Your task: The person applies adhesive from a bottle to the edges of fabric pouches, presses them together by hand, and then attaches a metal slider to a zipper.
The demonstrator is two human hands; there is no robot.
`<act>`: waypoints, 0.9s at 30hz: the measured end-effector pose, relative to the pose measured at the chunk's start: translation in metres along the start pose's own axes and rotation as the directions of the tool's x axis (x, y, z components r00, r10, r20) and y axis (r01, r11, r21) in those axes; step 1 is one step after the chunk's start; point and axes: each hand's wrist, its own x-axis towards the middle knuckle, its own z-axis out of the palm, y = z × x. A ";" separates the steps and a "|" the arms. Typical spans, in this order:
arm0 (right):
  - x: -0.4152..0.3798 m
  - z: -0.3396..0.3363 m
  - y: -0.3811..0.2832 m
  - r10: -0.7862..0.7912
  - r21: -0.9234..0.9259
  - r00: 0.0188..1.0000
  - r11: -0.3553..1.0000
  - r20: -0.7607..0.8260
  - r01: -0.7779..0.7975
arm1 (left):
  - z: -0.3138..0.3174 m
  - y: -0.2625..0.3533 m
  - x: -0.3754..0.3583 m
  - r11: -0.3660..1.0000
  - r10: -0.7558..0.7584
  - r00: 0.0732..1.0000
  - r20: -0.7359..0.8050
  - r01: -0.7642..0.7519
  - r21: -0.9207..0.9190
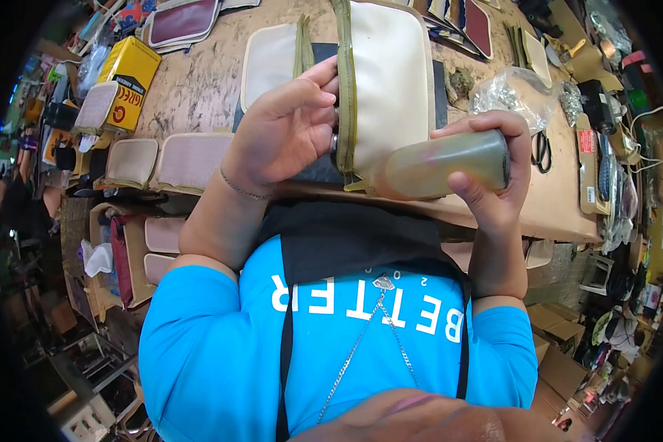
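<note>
Your left hand [287, 129] gripped the cream bag panel [387, 81] upright over the worktop [199, 88] while your right hand [493, 177] held the glue bottle [442, 163], nozzle at its lower seam; gluing apparently underway, unfinished.

A cream pouch [387, 81] of matt, smooth leather-like sheet is edged with olive woven tape. A bottle [438, 163] of cloudy, slightly glossy plastic is seen, and the table [199, 88] is of rough, stained wood. A crinkled clear plastic bag [512, 92] and a glossy yellow tin [129, 81] are shown.
</note>
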 end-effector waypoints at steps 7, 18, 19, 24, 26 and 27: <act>0.022 -0.042 -0.014 -0.110 0.217 0.934 0.957 -0.340 0.192 | -0.055 -0.022 -0.001 0.986 -0.028 0.999 0.022 0.024 0.164; 0.045 -0.060 -0.026 -0.123 -0.112 0.956 0.989 -0.267 0.096 | -0.076 -0.038 -0.003 0.921 0.024 0.996 0.090 -0.057 0.384; 0.045 -0.057 -0.026 -0.108 -0.106 0.955 0.991 -0.277 0.081 | -0.076 -0.038 -0.003 0.921 0.025 0.996 0.091 -0.059 0.385; 0.049 -0.056 -0.017 -0.095 -0.097 0.960 0.993 -0.262 0.071 | -0.076 -0.036 -0.002 0.903 0.021 0.994 0.108 -0.065 0.426; 0.050 -0.057 -0.015 -0.100 -0.111 0.961 0.991 -0.258 0.074 | -0.075 -0.035 -0.002 0.901 0.015 0.996 0.091 -0.053 0.431; 0.050 -0.058 -0.015 -0.109 -0.118 0.961 0.990 -0.255 0.081 | -0.075 -0.035 -0.003 0.900 0.007 0.997 0.083 -0.042 0.433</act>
